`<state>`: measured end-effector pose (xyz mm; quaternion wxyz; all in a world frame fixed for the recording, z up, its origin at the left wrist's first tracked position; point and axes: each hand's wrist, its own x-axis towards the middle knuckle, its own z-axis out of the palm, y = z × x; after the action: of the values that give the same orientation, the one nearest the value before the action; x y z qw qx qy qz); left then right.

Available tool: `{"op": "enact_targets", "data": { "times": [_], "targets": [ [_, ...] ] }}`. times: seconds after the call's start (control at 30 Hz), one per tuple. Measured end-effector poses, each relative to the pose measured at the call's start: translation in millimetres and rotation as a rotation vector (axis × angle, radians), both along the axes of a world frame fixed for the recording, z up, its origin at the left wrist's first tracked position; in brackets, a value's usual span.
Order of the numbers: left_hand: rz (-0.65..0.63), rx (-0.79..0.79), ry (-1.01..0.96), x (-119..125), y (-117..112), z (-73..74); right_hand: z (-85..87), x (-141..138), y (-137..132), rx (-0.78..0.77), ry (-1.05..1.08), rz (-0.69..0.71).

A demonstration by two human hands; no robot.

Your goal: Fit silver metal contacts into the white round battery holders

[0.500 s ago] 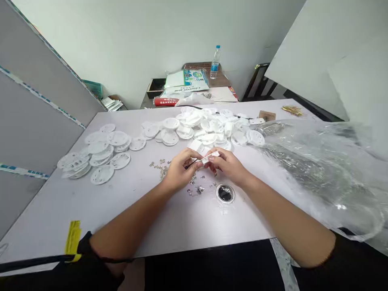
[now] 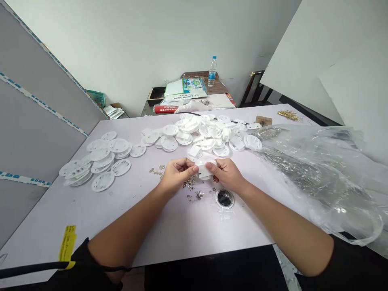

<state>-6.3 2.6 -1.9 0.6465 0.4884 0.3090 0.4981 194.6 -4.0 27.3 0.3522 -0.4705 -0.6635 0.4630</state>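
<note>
My left hand (image 2: 176, 174) and my right hand (image 2: 226, 173) meet over the middle of the table, both with fingers closed on one small round white plastic part (image 2: 205, 169) held between them. Under the hands lies a scatter of small metal clips (image 2: 194, 190). A pile of white round discs (image 2: 209, 133) spreads just beyond the hands. A second stack of flat white discs (image 2: 97, 161) lies to the left.
A round dark-centred lid in clear wrap (image 2: 224, 198) lies by my right wrist. A large clear plastic bag (image 2: 318, 169) covers the table's right side. Beyond the table stand a water bottle (image 2: 212, 72), papers and a chair. A grey panel (image 2: 33, 121) borders the left.
The hands have drawn slightly nearer to me and the white part now faces up between the fingers. The dark thin piece seen at my left fingers no longer shows.
</note>
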Motion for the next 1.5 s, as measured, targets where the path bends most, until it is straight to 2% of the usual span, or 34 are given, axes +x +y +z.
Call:
{"op": "enact_targets", "data": {
  "times": [0.17,0.33,0.47,0.5,0.57,0.63,0.67,0.73,0.8,0.87,0.97,1.03,1.1,1.2,1.27,1.3,1.4,1.5],
  "targets": [
    [0.074,0.035,0.053,-2,-3,0.9,-1.2,-3,-5,0.091,-0.034,0.018],
    [0.149,0.069,0.193,0,-9,9.3,-4.3,-6,-6,0.202,-0.114,-0.044],
    [0.201,0.212,0.352,-9,-2,16.5,0.6,1,0,0.28,-0.224,0.061],
    [0.241,0.283,0.399,-16,2,20.0,2.8,4,3,0.307,-0.241,0.06],
    [0.42,0.425,0.522,-38,12,29.8,6.9,14,10,0.354,-0.274,-0.05],
    [0.697,0.538,0.745,-70,23,40.6,9.6,24,19,0.368,-0.388,-0.24],
    [0.852,0.581,0.855,-88,27,45.0,10.1,29,23,0.352,-0.469,-0.314],
    [1.081,0.615,1.075,-125,33,48.9,9.2,36,30,0.326,-0.613,-0.418],
    [1.143,0.56,1.324,-157,35,46.0,6.7,41,35,0.299,-0.704,-0.453],
    [1.176,0.414,1.462,-181,35,39.1,3.7,43,37,0.279,-0.757,-0.455],
    [1.155,0.294,1.443,-200,34,31.5,0.3,43,38,0.253,-0.801,-0.447],
    [1.113,0.343,1.292,-199,35,31.3,-1.1,43,38,0.234,-0.809,-0.433],
    [1.057,0.418,1.138,-186,38,33.2,-2.0,44,38,0.217,-0.806,-0.414],
    [0.948,0.449,1.121,-141,44,33.1,-2.9,44,39,0.208,-0.802,-0.391],
    [0.63,0.445,1.136,-99,47,29.4,-2.6,44,39,0.214,-0.807,-0.386],
    [0.516,0.462,1.138,-77,48,27.1,-2.0,44,39,0.219,-0.812,-0.384],
    [0.236,0.499,1.176,-24,46,22.3,2.9,44,36,0.25,-0.839,-0.382],
    [0.057,0.52,1.203,2,41,22.9,11.8,44,33,0.318,-0.859,-0.383]
  ]
}}
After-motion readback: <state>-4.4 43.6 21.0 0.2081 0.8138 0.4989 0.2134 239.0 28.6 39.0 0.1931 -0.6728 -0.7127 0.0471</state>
